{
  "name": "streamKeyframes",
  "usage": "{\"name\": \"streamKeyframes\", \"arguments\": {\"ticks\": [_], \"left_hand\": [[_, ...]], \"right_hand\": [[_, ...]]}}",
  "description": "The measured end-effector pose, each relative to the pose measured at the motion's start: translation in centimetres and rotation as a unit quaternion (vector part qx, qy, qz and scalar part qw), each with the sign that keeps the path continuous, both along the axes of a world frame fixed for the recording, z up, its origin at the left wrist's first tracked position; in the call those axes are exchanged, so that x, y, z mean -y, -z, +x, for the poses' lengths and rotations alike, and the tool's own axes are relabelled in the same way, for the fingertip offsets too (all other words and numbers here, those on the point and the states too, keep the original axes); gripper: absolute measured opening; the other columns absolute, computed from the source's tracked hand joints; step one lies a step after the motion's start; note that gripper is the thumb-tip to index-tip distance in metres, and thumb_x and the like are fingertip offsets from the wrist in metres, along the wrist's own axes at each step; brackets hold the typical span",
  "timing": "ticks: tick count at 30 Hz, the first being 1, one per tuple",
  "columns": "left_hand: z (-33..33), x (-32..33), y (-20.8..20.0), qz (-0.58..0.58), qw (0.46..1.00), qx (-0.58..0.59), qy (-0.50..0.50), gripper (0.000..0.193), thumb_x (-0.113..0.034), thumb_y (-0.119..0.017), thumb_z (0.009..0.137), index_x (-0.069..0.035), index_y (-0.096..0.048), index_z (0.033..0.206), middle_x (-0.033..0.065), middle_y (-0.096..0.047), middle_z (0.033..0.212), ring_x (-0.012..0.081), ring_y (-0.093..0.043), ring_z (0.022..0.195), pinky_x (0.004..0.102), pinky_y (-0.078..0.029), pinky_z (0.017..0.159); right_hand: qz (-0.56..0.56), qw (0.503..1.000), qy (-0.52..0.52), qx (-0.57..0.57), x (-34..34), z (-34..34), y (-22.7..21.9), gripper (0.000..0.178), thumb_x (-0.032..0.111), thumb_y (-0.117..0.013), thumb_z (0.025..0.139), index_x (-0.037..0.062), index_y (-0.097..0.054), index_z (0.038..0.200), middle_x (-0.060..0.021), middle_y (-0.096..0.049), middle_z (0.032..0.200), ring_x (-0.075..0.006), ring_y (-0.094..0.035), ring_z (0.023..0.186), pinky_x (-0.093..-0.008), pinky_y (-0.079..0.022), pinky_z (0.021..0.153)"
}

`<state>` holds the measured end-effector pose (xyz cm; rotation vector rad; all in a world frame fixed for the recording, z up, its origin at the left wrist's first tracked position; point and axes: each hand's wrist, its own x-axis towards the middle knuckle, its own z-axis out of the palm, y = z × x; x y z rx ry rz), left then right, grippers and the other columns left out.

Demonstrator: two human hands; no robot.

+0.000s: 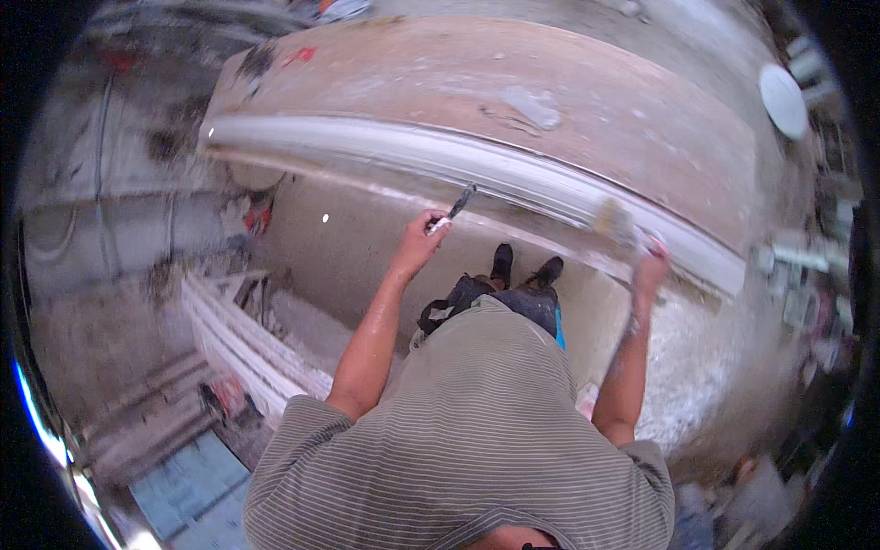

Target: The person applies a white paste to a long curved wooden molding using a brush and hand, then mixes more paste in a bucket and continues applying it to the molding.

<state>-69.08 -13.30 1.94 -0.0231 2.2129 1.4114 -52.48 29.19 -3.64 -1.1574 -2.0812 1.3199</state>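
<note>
A long white moulding [385,148] with ridges along its length lies across the workbench [623,110]. My left hand [423,240] is closed around a small dark tool [465,200], perhaps a scraper, with its tip pointing up and away over the bench's near edge. My right hand [652,266] grips a brush [612,220] by its handle. The yellowish bristles are blurred and lie over the right part of the moulding; whether they touch it I cannot tell.
On the bench behind the moulding lie a pale flat scrap [533,107] and a red bit [300,56]. More white moulding lengths [234,344] lean at the lower left. A round white lid-like disc [783,101] is at the far right. White residue [683,367] covers the floor at right.
</note>
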Motion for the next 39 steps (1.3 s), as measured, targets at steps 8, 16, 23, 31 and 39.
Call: {"name": "streamKeyframes", "arguments": {"ticks": [8, 16, 23, 31, 39], "left_hand": [[1.5, 8.2, 2.3, 0.054, 0.992, 0.020, -0.114, 0.027, -0.020, -0.068, 0.091, -0.005, -0.063, 0.113, -0.0026, -0.057, 0.079, 0.0055, -0.050, 0.063, 0.0228, -0.042, 0.054], [-2.5, 12.9, 2.7, 0.157, 0.970, 0.043, -0.178, 0.026, -0.016, -0.064, 0.093, -0.007, -0.059, 0.117, -0.0023, -0.055, 0.080, 0.0056, -0.051, 0.064, 0.0227, -0.042, 0.053], [-4.2, 12.9, 3.9, 0.206, 0.951, 0.022, -0.231, 0.034, -0.019, -0.063, 0.094, -0.005, -0.052, 0.123, 0.0044, -0.059, 0.094, 0.0091, -0.057, 0.061, 0.0234, -0.047, 0.050], [-2.3, 6.8, 3.3, 0.249, 0.938, 0.067, -0.233, 0.035, -0.014, -0.063, 0.093, -0.005, -0.047, 0.124, 0.0074, -0.052, 0.106, 0.0112, -0.059, 0.067, 0.0262, -0.052, 0.050], [-0.7, -1.1, 3.8, 0.090, 0.994, -0.051, -0.035, 0.026, -0.015, -0.068, 0.088, -0.004, -0.061, 0.110, 0.0078, -0.065, 0.104, 0.0182, -0.060, 0.089, 0.0326, -0.048, 0.080]], "right_hand": [[0.247, 0.954, -0.091, 0.145, 1.4, -3.3, -5.9, 0.026, 0.003, -0.060, 0.078, -0.0001, -0.067, 0.104, -0.0201, -0.067, 0.093, -0.0365, -0.063, 0.089, -0.0437, -0.048, 0.078], [0.019, 0.954, -0.293, -0.058, 15.9, -19.4, -3.3, 0.014, 0.008, -0.064, 0.090, 0.0026, -0.071, 0.101, -0.0060, -0.071, 0.087, -0.0148, -0.066, 0.073, -0.0290, -0.055, 0.066], [0.179, 0.963, -0.202, -0.022, 15.5, -20.5, -5.6, 0.018, 0.016, -0.067, 0.087, 0.0027, -0.071, 0.098, -0.0148, -0.071, 0.087, -0.0248, -0.068, 0.081, -0.0386, -0.051, 0.074], [0.218, 0.947, -0.233, -0.011, 12.4, -18.5, -8.0, 0.014, 0.015, -0.069, 0.089, 0.0035, -0.072, 0.095, -0.0109, -0.072, 0.088, -0.0188, -0.069, 0.082, -0.0327, -0.052, 0.076], [0.111, 0.962, -0.248, 0.014, 8.7, -15.3, -10.5, 0.013, 0.011, -0.069, 0.086, 0.0035, -0.071, 0.096, -0.0134, -0.070, 0.087, -0.0234, -0.068, 0.081, -0.0343, -0.051, 0.075]]}}
